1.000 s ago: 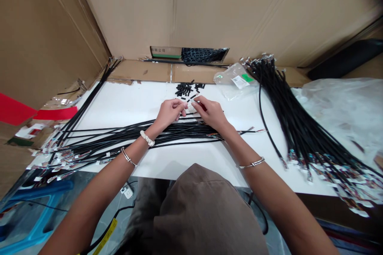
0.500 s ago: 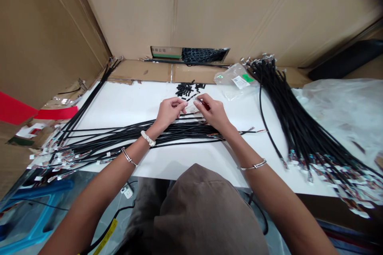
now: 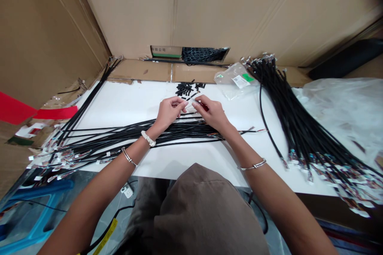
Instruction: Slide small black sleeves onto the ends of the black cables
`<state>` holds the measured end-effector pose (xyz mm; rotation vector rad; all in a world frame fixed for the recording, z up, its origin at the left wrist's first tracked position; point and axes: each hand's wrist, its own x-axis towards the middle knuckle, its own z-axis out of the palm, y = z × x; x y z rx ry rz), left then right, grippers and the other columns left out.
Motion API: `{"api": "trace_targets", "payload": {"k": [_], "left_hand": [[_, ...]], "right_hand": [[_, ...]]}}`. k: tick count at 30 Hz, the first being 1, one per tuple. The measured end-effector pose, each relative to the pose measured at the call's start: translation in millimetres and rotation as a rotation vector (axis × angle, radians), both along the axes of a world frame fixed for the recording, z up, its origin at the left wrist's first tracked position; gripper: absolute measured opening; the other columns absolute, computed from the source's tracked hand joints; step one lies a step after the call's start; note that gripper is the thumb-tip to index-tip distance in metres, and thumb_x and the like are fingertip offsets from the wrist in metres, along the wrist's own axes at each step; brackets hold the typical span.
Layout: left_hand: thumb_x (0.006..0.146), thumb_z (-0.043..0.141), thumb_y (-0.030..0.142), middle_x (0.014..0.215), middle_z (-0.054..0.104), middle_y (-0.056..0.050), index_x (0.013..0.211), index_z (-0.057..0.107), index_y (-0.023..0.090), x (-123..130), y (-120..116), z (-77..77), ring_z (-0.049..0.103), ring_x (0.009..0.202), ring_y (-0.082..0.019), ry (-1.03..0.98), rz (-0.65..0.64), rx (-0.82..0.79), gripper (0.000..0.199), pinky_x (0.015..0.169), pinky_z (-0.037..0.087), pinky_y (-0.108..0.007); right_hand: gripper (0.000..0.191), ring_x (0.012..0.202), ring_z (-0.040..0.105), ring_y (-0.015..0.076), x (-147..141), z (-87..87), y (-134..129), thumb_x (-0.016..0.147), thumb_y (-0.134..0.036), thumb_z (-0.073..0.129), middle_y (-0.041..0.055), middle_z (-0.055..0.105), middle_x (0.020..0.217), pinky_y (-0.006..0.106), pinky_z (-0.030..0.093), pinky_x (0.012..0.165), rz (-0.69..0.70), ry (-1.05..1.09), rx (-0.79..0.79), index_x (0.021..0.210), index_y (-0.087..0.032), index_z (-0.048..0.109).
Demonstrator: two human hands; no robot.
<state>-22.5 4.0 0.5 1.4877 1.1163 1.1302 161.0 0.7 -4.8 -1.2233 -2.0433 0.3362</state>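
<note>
My left hand pinches a thin black cable near its end. The cable tip slants up to the right, with a little pale and reddish wire showing. Close on the right, the fingers of my right hand are bent together around a small red object, mostly hidden, whose kind I cannot make out. Just beyond the fingertips lies a pile of short black tube pieces. Below both hands, a bundle of black cables stretches across the white table, with bare coloured wires at its right end.
A thick bundle of black cables with white connectors lies on the right. A clear plastic bag with a label sits at the back. More cables lie on the left. Cardboard walls enclose the white table.
My right fingertips have shifted slightly left and away from the cable tip, which shows more clearly now. My left hand keeps its pinch in nearly the same place.
</note>
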Motion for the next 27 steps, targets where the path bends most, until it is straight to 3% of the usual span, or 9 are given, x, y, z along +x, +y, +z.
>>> {"api": "trace_targets", "payload": {"k": [9, 13, 18, 27], "left_hand": [[0.083, 0.062, 0.029, 0.061, 0.063, -0.002, 0.075, 0.063, 0.013, 0, -2, 0.6, 0.046, 0.043, -0.007, 0.037, 0.001, 0.005, 0.018, 0.047, 0.037, -0.020], [0.086, 0.060, 0.029, 0.058, 0.062, 0.000, 0.075, 0.065, 0.015, -3, -3, 3.0, 0.053, 0.054, -0.011, 0.210, 0.032, 0.150, 0.018, 0.059, 0.041, -0.022], [0.089, 0.055, 0.030, 0.064, 0.065, -0.001, 0.079, 0.069, 0.018, -6, -4, 6.5, 0.053, 0.059, -0.013, 0.449, 0.051, 0.250, 0.021, 0.061, 0.037, -0.023], [0.091, 0.053, 0.032, 0.076, 0.071, -0.002, 0.085, 0.072, 0.020, -8, -2, 4.0, 0.054, 0.064, -0.014, 0.540, 0.054, 0.320, 0.024, 0.062, 0.033, -0.024]], "right_hand": [[0.030, 0.057, 0.049, 0.0134, 4, 3.9, 1, 0.094, -0.045, 0.047, -0.0002, 0.057, 0.065, 0.024, 0.038, 0.060, -0.012, -0.048, 0.039, 0.098, -0.019, 0.061], [0.033, 0.059, 0.051, 0.0143, 8, 7.1, 1, 0.096, -0.046, 0.043, 0.0016, 0.060, 0.067, 0.025, 0.038, 0.061, 0.000, -0.119, 0.066, 0.095, -0.020, 0.063], [0.033, 0.068, 0.058, 0.0163, 15, 9.6, 0, 0.097, -0.044, 0.041, 0.0061, 0.069, 0.082, 0.027, 0.040, 0.064, 0.035, -0.190, 0.086, 0.096, -0.020, 0.064], [0.034, 0.071, 0.061, 0.0170, 18, 8.8, -1, 0.098, -0.044, 0.040, 0.0069, 0.071, 0.089, 0.027, 0.042, 0.065, 0.043, -0.214, 0.084, 0.101, -0.020, 0.065]]}}
